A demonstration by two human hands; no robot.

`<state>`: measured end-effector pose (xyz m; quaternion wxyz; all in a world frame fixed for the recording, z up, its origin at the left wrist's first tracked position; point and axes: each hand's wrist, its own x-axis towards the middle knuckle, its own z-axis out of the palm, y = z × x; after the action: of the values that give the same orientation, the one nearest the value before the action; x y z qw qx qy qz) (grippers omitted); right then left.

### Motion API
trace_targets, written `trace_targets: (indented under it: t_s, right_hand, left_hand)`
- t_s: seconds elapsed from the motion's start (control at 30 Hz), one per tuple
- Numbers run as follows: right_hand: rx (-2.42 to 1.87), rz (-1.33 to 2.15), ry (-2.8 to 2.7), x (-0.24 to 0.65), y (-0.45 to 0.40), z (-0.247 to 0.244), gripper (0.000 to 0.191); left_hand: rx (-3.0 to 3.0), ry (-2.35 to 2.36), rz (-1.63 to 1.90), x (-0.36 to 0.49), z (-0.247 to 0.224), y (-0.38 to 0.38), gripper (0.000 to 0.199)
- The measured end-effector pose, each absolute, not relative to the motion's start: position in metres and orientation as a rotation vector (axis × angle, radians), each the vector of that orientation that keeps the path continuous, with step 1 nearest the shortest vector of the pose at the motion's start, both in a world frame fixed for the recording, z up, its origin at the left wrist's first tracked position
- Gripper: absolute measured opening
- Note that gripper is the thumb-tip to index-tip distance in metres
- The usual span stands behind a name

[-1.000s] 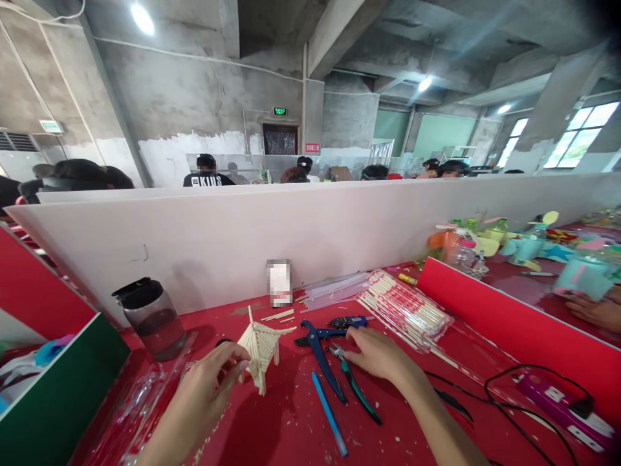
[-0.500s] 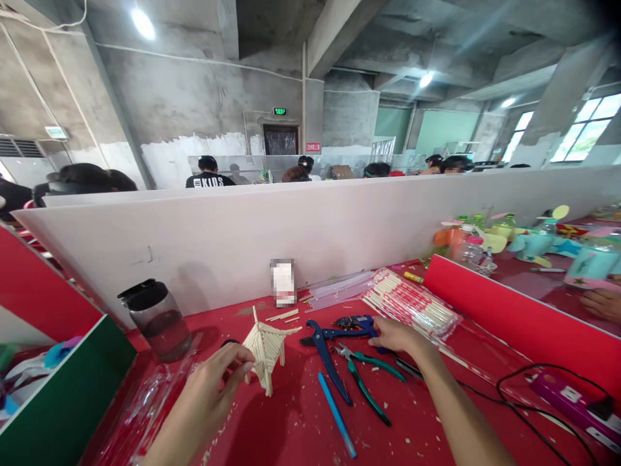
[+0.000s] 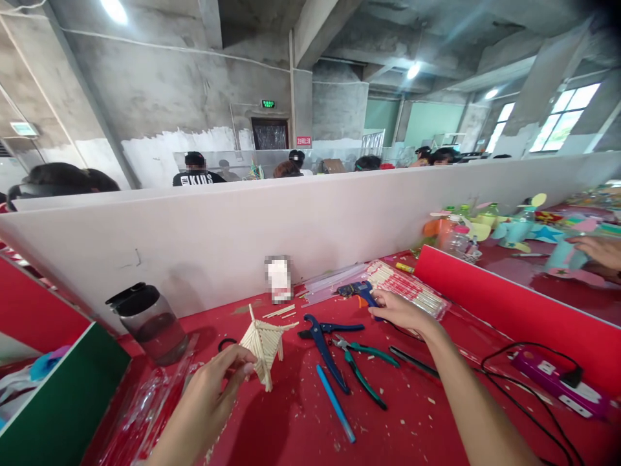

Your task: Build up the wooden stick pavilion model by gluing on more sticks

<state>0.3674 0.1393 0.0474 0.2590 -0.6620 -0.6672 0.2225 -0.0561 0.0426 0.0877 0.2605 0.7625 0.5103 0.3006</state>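
Observation:
My left hand pinches the edge of a small model made of pale wooden sticks, which has a slatted roof and stick legs. My right hand is closed round the handle of a blue glue gun, raised over the red table with its nozzle pointing left. Between the hands lie blue cutters, green-handled pliers and a blue pen. A few loose sticks rest behind the model.
A dark-lidded bottle stands at the left by a green divider. Packed sticks lie at the back right, near a red divider. A purple power strip with black cable is at the right. A person's hand shows beyond.
My right hand has lifted the glue gun up and back, away from the blue cutters. My left hand still holds the model. The whole view has shifted slightly.

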Motion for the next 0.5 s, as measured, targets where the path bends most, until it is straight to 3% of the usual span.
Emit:
trace_targets:
  t_s: [0.27,0.5]
  right_hand:
    - [-1.098,1.243,-1.713,0.343,0.134,0.054,0.059]
    - [-0.832,1.473,-1.667,0.314,0.134,0.044,0.068]
  left_hand:
    - [2.080,1.376,0.807,-0.063,0.081,0.045,0.026]
    - [2.195,1.439,0.861,-0.058,0.084,0.040,0.024]
